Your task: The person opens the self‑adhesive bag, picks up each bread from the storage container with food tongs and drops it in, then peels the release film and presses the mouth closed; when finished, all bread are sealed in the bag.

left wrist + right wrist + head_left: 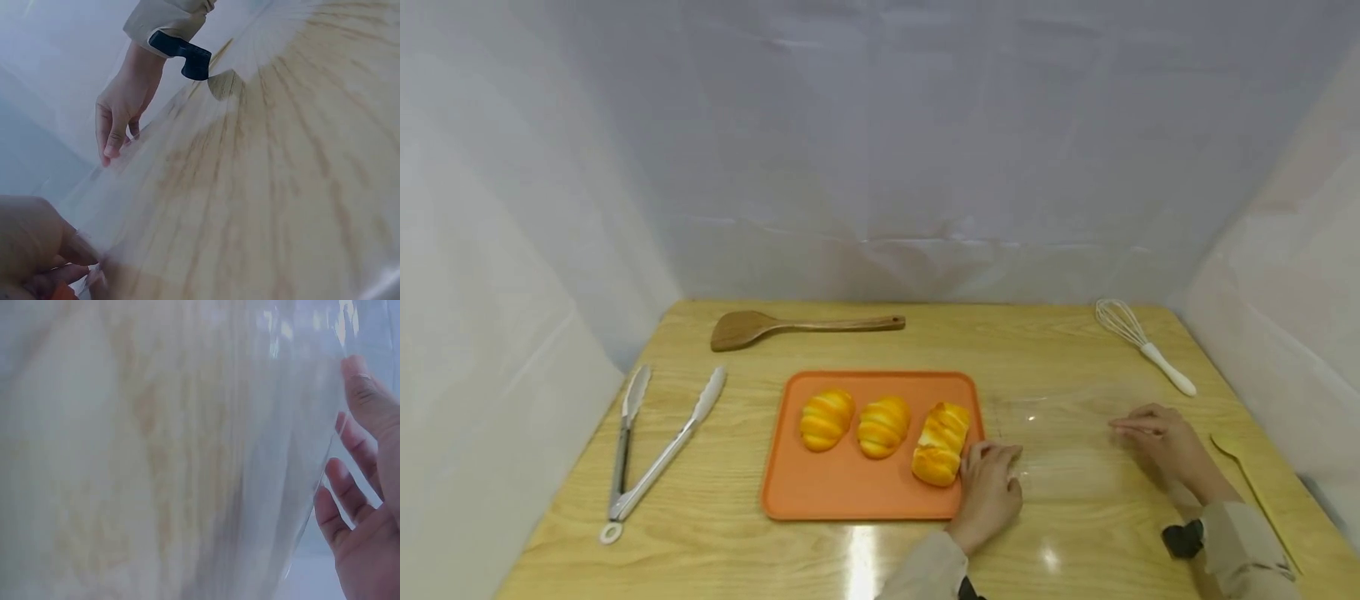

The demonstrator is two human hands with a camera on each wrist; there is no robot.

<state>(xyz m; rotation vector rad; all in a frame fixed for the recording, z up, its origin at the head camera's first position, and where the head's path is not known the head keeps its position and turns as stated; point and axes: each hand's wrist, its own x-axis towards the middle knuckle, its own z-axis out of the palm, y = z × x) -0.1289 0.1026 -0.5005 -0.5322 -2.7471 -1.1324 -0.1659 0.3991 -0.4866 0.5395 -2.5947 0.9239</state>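
Observation:
A clear plastic sheet (1067,450) stretches between my two hands, over the wooden table to the right of the orange tray (838,500). My right hand (1168,446) pinches the sheet's right edge between thumb and fingers; the right wrist view shows this hand (375,469) at the shiny edge. At the sheet's left side is my left hand (988,487), by the tray's right rim, its fingers curled at the plastic edge. The left wrist view shows only part of that hand (34,247). Two oval breads (826,420) and one longer bread roll (942,444) lie on the tray.
Metal tongs (655,467) lie spread at the left. A wooden spatula (797,325) lies behind the tray, and a white whisk (1150,350) at the back right. A thin yellowish long-handled utensil (1258,500) is beside my right forearm, near the table's right edge.

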